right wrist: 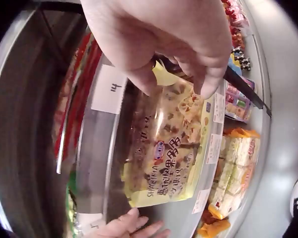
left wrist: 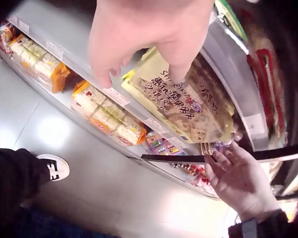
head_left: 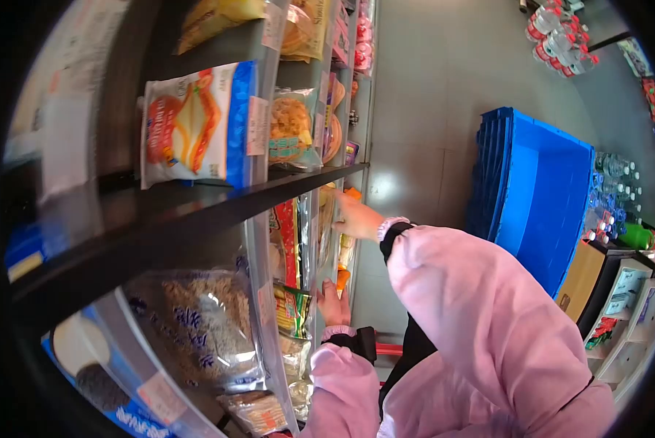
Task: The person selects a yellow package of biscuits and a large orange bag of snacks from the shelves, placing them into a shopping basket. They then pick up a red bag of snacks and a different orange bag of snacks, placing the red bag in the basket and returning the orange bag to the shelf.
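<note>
A yellow-edged, see-through sachima bag (right wrist: pixel 161 144) lies on a shelf, with dark print and pale nutty pieces inside. My right hand (head_left: pixel 360 219) is at its far end; in the right wrist view thumb and fingers (right wrist: pixel 208 87) hang loosely over the bag's yellow edge. The left wrist view shows the right palm (left wrist: pixel 243 186) beside that end, fingers spread. At the near end is my left hand (head_left: pixel 333 305), its thumb (left wrist: pixel 180 72) overlapping the bag in the left wrist view. Loose left fingers (right wrist: pixel 126 225) lie right by the bag's corner in the right wrist view.
Orange-ended snack packs (left wrist: pixel 107 111) line the lowest shelf. A dark shelf bar (head_left: pixel 196 219) crosses between bays. Bagged bread (head_left: pixel 196 128) and a dried-food bag (head_left: pixel 203 321) sit nearer. A blue crate (head_left: pixel 535 190) stands on the floor at right, bottles (head_left: pixel 561 40) beyond.
</note>
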### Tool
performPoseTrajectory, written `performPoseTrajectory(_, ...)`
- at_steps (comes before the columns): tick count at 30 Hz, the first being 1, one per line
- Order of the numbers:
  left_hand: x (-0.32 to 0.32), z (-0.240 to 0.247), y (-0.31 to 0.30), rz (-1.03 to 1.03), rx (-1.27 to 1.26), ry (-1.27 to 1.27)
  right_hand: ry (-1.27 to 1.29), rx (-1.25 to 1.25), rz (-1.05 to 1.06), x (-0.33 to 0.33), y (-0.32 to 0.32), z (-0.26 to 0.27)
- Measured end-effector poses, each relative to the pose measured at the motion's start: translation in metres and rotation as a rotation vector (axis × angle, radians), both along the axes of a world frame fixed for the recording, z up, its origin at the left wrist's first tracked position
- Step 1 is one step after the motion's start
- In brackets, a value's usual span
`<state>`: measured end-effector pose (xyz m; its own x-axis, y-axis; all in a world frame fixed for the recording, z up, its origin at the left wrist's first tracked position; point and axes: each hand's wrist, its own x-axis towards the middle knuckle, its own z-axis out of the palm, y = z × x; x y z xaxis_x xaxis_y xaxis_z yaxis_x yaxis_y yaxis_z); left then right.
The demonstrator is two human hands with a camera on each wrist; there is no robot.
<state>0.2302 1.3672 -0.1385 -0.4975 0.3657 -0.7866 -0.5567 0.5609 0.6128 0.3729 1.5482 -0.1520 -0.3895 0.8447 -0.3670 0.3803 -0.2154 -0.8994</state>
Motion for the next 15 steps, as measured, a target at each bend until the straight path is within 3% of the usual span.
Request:
performPoseTrajectory(3, -0.001, -0.016, 0.017, 0.031, -0.013, 0.025, 0.036, 0.114, -0.050, -0.015, 0.011, -0.022)
performPoseTrajectory(8, -0.011, -0.035, 0.020, 0.225, 0.071, -0.092, 0.079, 0.054, -0.083, -0.029, 0.020, -0.028)
performPoseTrajectory(11, -0.015, -0.037, 0.013, 0.250, 0.046, -0.074, 0.076, 0.154, -0.103, -0.027, 0.013, -0.043)
performPoseTrajectory(15, -0.018, -0.039, -0.005, 0.177, 0.063, -0.106, 0.124, 0.089, -0.179, -0.009, 0.005, -0.035)
